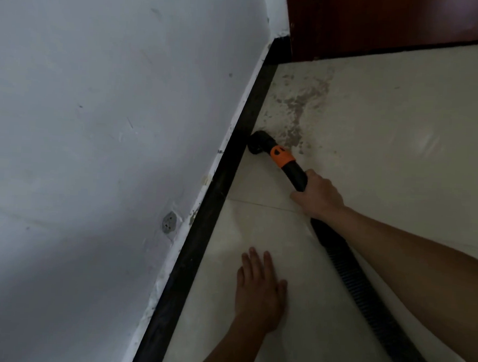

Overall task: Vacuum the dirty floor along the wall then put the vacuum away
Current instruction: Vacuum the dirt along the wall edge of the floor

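The black vacuum nozzle with an orange collar (273, 152) sits mid-frame against the black skirting board (227, 177), its long axis running down-right into the right hand (316, 196), which grips the wand. The grey dirt patch (298, 111) lies just beyond the nozzle, toward the upper right. The left hand (259, 288) rests spread flat on the pale tiled floor (403, 135), lower centre, beside the ribbed black hose (365, 289).

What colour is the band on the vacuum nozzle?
Orange, on the black vacuum nozzle; the band shows best in the head view.
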